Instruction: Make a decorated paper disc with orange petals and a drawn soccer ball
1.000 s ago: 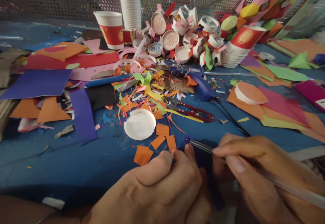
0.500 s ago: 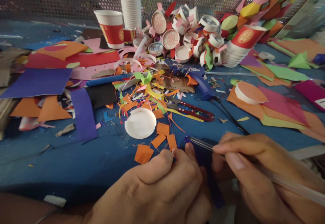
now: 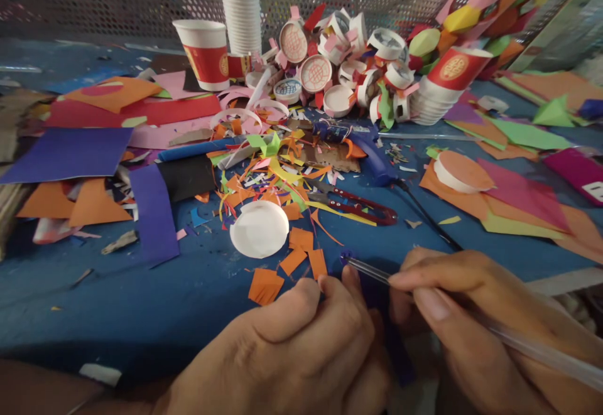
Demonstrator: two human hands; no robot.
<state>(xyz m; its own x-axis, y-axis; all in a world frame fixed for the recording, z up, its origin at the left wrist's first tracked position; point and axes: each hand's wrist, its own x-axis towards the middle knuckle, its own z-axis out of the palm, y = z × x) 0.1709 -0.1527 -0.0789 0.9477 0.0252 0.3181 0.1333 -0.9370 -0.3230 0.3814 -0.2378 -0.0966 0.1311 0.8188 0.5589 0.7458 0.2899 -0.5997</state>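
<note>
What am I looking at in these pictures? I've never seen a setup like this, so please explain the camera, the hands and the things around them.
There is no robot here: a person works bare-handed, and every picture comes from one camera on their head, looking forward and down.

The right hand holds a slim tool with a clear handle, its tip at a small blue curl. The left hand grips a dark blue strip, partly hidden by the fingers.

On the blue table lie a white disc, orange paper pieces, red-handled snips and what looks like a blue glue gun. Behind are a heap of small decorated rounds and a red-and-white cup.
</note>
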